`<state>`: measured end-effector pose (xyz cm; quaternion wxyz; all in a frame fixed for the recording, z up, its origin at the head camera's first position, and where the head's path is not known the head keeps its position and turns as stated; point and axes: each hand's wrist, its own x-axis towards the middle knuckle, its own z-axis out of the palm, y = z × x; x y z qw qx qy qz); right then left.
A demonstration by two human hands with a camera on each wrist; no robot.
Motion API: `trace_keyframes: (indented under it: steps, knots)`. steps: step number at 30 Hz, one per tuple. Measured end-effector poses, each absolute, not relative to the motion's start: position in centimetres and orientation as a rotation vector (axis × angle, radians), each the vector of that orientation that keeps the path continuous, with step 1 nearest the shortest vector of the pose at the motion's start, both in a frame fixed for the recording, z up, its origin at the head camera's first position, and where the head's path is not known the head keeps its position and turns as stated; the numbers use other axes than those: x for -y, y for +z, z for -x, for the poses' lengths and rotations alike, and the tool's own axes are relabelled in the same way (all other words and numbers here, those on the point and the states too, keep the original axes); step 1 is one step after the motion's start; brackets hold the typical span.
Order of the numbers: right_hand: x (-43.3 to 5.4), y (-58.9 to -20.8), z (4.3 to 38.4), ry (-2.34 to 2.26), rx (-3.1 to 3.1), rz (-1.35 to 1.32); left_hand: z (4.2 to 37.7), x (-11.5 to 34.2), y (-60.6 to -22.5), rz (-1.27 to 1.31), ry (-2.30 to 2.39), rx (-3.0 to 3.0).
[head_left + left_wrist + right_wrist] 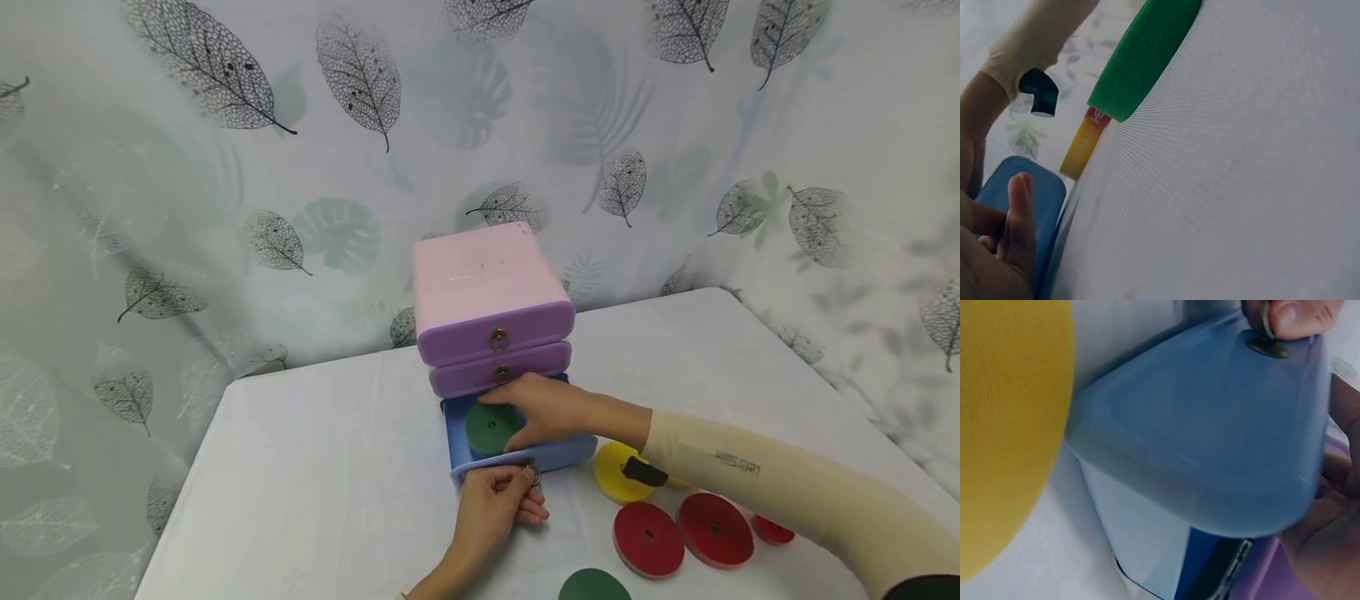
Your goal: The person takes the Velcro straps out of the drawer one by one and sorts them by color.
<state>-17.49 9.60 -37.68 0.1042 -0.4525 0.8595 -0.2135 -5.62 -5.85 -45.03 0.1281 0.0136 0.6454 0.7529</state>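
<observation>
A small chest with a pink top (480,271) and two purple drawers (498,371) stands on the white table (322,467). Its blue bottom drawer (525,457) is pulled out. My left hand (498,496) pinches the drawer's metal ring pull (531,475), which also shows in the right wrist view as the ring pull (1266,331). My right hand (540,412) reaches into the drawer and holds a green disc (489,428) there. The blue drawer front (1210,437) fills the right wrist view.
On the table right of the drawer lie a yellow disc (617,471), red discs (648,537) (716,529) (772,530) and another green disc (594,586) near the front edge. A leaf-patterned curtain (225,167) hangs behind the table.
</observation>
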Motion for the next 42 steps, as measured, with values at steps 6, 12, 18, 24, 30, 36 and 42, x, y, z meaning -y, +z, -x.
trace_keyframes:
  steps: [6,12,18,24,30,36,42]
  knots:
    - [-10.4,-36.5,17.0,-0.631,-2.538,1.324,5.5,5.8,-45.1,-0.062,2.180,-1.889]
    - [-10.9,-35.6,16.8,-0.643,-2.540,1.340,5.5,5.8,-45.1,-0.068,2.188,-1.885]
    - [-11.4,-35.0,16.5,-0.660,-2.553,1.366,5.5,5.8,-45.1,-0.055,2.177,-1.890]
    - [-12.4,-33.8,15.8,-0.688,-2.577,1.378,5.6,5.8,-44.9,-0.070,2.166,-1.895]
    - [-14.0,-33.0,15.1,-0.686,-2.587,1.375,5.8,5.8,-44.8,-0.094,2.168,-1.904]
    - [-15.8,-32.6,14.2,-0.673,-2.600,1.324,5.8,5.9,-44.8,-0.100,2.163,-1.906]
    - [-16.8,-32.5,13.9,-0.689,-2.598,1.321,5.8,6.0,-44.9,-0.085,2.168,-1.904]
